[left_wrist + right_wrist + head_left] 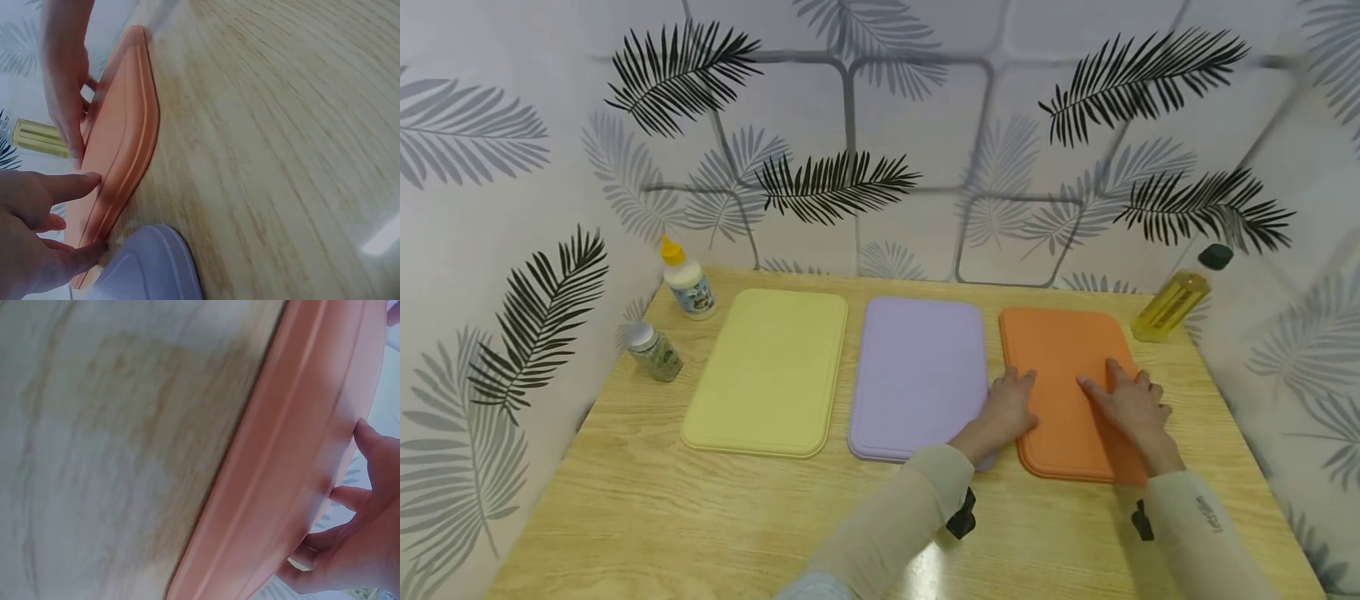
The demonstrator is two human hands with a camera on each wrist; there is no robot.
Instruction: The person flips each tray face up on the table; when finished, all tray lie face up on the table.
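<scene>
A flat orange rectangular case (1060, 358) with rounded corners and a stepped rim lies on the table's right side. My left hand (1006, 408) is at its left edge. In the left wrist view its thumb (90, 179) touches the top, with another fingertip low by the side rim. Spread fingers of my right hand (1133, 407) rest on the upper face towards the right edge. The right wrist view shows the right hand (369, 519) touching along that edge. A matching purple case (921, 367) lies just left, partly covered by my left forearm.
Further left lies a yellow case (771, 371). Behind it stand a glue bottle (688, 279) with a yellow nozzle and a small grey-lidded jar (655, 352). A yellow transparent bottle (1172, 307) with a dark cap stands at the back right. Patterned walls (910, 233) bound the wooden table (700, 525).
</scene>
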